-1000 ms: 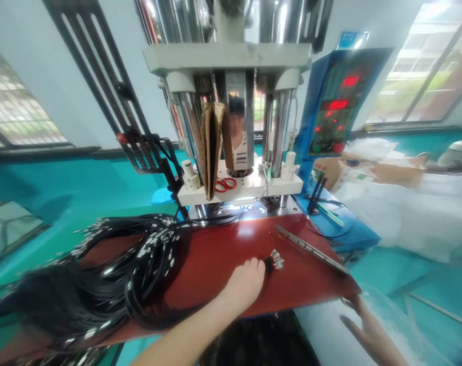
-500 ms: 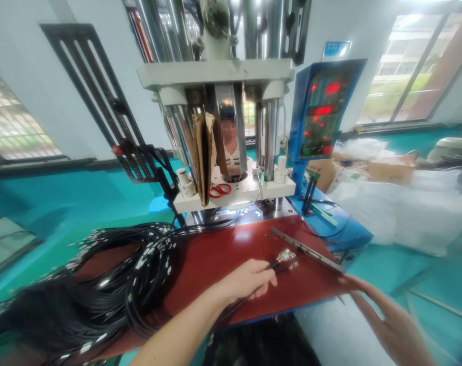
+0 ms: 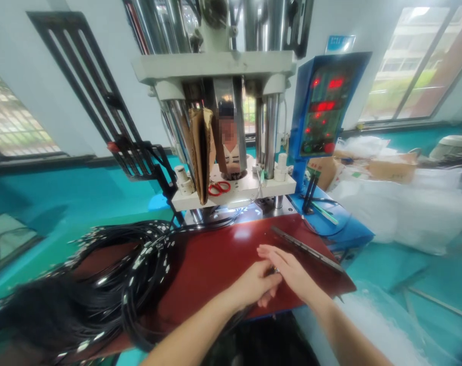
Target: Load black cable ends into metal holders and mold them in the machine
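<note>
R hand [image 3: 287, 269] moved to L hand's [image 3: 251, 287] cables [image 3: 240, 316]; white sacks' [image 3: 421, 216] contents unclear.

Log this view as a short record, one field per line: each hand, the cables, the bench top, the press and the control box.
Left hand: curled around dark cable, mostly hidden
Right hand: fingers extended, meeting the left hand; contact details hidden
Loose cables: black bundle, looped, many white spots along it
Bench top: dark red; slim metal bar near its right edge
Press: red-handled scissors and folded cardboard at its lower plate
Control box: blue, red displays lit
</note>
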`<act>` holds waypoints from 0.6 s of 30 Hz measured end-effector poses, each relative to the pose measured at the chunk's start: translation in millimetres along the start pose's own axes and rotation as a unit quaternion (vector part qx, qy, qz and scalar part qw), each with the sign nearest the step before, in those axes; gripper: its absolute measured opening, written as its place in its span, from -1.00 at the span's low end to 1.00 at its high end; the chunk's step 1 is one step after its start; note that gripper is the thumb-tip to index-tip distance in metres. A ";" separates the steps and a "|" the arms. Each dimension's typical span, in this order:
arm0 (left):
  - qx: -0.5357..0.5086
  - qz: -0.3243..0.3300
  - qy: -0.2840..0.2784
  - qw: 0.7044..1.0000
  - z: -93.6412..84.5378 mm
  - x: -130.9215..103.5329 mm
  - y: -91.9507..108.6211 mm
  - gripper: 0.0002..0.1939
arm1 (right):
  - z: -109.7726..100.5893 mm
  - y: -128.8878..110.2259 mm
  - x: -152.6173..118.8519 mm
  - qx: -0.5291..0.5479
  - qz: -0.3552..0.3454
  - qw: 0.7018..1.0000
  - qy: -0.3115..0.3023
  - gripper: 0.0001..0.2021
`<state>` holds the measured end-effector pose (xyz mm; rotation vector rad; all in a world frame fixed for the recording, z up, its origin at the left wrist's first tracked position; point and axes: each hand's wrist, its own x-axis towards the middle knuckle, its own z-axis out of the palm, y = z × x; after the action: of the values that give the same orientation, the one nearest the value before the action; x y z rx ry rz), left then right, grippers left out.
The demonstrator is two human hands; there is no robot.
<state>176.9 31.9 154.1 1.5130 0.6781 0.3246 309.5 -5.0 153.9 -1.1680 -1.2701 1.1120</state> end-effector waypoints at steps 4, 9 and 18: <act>-0.043 -0.018 -0.022 0.999 5.2 12.7 1.4 -0.73 | -3.2 13.5 -1.1 0.039 0.007 0.999 -0.018 -0.62; -0.121 -0.082 -0.013 0.989 4.8 13.6 -5.0 -0.74 | -58.2 25.7 -7.3 -0.170 0.002 0.985 -0.007 -0.58; -0.207 -0.055 0.074 0.974 0.0 4.9 -20.3 -0.73 | -107.6 31.2 -24.3 -0.706 0.080 0.703 0.035 -0.84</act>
<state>176.4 33.5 133.4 1.0570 0.7559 0.4671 417.8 -27.6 124.2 -2.4052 -2.0155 -0.0726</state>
